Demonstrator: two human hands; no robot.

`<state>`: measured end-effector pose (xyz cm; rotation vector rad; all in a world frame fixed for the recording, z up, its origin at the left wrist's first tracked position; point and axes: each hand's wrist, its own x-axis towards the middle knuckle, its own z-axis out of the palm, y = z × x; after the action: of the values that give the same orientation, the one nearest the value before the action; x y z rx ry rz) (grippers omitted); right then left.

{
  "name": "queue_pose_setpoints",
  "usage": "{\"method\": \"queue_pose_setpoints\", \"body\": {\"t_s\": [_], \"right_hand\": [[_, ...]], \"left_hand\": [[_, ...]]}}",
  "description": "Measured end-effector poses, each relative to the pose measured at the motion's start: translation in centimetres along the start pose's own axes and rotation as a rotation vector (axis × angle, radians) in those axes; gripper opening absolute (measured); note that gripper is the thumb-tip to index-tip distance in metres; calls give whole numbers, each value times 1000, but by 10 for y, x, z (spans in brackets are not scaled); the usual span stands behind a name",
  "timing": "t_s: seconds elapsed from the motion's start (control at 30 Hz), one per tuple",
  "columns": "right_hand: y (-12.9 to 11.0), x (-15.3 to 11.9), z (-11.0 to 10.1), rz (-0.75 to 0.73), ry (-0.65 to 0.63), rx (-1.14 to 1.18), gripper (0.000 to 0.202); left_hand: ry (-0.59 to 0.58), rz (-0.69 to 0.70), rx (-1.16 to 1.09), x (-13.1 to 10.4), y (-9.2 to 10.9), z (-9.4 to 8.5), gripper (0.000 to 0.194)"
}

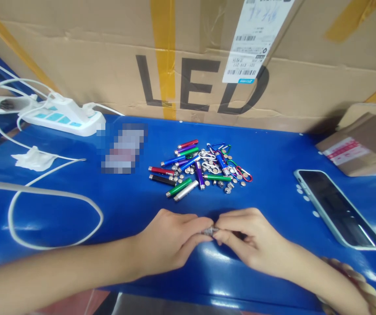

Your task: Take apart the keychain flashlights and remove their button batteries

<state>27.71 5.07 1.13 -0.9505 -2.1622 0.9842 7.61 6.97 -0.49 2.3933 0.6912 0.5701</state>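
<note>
My left hand (173,238) and my right hand (252,238) meet above the front part of the blue table (135,210). Between the thumb and fingers of my left hand is a small silvery ridged part (208,230). The fingertips of my right hand pinch its right end. Beyond the hands lies a pile of coloured metal tubes, among them a silver tube (186,190), a green tube (179,187) and a black tube (162,180). Small round cells and coloured carabiner clips, one of them red (247,176), lie mixed in at the pile's right side.
A large cardboard box (102,57) stands along the back. At left are a white power strip (66,120), looping white cables and crumpled tissue (35,158). A phone (339,210) and a smaller carton (365,140) are at right. Beaded material (348,273) touches the right forearm.
</note>
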Motion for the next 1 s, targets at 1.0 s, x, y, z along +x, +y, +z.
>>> {"method": "queue_pose_setpoints", "body": {"t_s": [1.0], "right_hand": [[0, 0, -12, -120, 171, -431, 22]], "left_hand": [[75, -246, -175, 7, 10, -6, 17]]}}
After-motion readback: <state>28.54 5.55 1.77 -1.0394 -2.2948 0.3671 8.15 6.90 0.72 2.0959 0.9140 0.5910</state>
